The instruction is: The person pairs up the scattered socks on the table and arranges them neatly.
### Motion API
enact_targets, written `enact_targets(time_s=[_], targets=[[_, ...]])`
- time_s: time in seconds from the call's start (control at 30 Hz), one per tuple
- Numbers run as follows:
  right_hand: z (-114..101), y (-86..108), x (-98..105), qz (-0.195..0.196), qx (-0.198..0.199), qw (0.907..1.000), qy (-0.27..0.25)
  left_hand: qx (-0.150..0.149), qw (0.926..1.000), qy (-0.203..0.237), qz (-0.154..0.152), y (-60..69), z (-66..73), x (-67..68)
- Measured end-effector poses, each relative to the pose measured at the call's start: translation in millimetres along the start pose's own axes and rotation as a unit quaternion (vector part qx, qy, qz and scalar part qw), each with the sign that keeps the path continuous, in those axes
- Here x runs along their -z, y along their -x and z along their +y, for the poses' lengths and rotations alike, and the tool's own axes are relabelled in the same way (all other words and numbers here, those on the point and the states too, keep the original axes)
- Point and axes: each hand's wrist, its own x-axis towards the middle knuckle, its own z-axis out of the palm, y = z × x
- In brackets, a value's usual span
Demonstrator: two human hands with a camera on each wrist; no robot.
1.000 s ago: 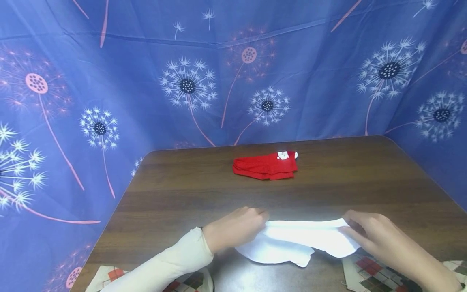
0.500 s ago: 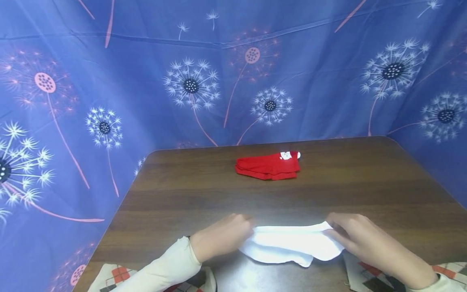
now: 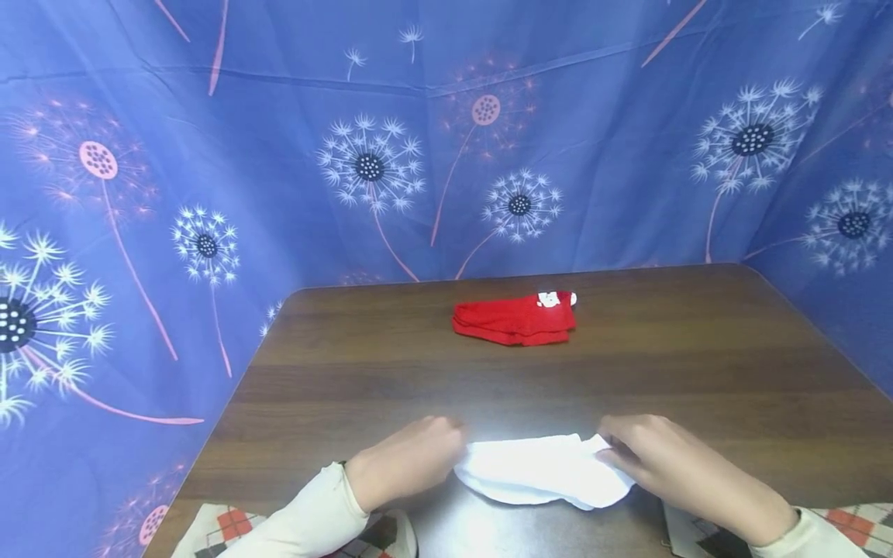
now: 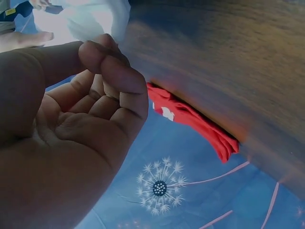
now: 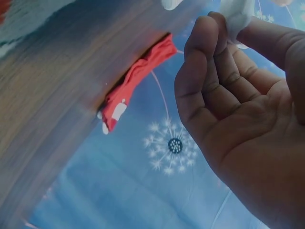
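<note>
A pair of white socks (image 3: pixel 544 469), seemingly one laid over the other, stretches between my two hands near the table's front edge in the head view. My left hand (image 3: pixel 412 457) pinches the left end between thumb and fingertips; the left wrist view shows the white fabric (image 4: pixel 86 21) just behind those fingertips. At the other end, my right hand (image 3: pixel 663 453) pinches a white sock edge (image 5: pixel 237 19) between thumb and fingers. Bright glare washes out the fabric's detail, so how the layers lie is hard to tell.
Farther back on the brown wooden table (image 3: pixel 363 341) lies a folded pair of red socks (image 3: pixel 512 319) with a white patch. A blue curtain (image 3: pixel 279 155) with dandelion prints hangs behind and along the sides. Checked clothing (image 3: pixel 230 531) shows at the front edge.
Both hands have moved left and slightly toward the front edge, the right one farther. The upper white sock has gone left with them and now lies over the lower one.
</note>
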Motion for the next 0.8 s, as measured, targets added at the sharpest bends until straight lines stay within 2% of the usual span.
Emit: enact_targets(time_s=[0.23, 0.53, 0.73, 0.8], targets=[[-0.6, -6.7, -6.4, -0.037, -0.023, 0.9991, -0.001, 0.014, 0.9999, 0.008, -0.004, 1.6, 0.4, -1.0], [0.1, -10.2, -17.7, -0.064, -0.035, 0.9966, 0.039, 0.012, 0.9995, -0.027, 0.008, 3.2, -4.1, -9.8], [0.8, -14.6, -18.7, -0.045, -0.02, 0.9975, 0.051, 0.025, 0.9996, -0.012, 0.004, 2.7, -4.9, -11.3], [1.1, -16.5, -19.3, -0.034, -0.011, 0.9973, 0.065, 0.027, 0.9994, -0.017, 0.012, 2.9, -4.3, -11.4]])
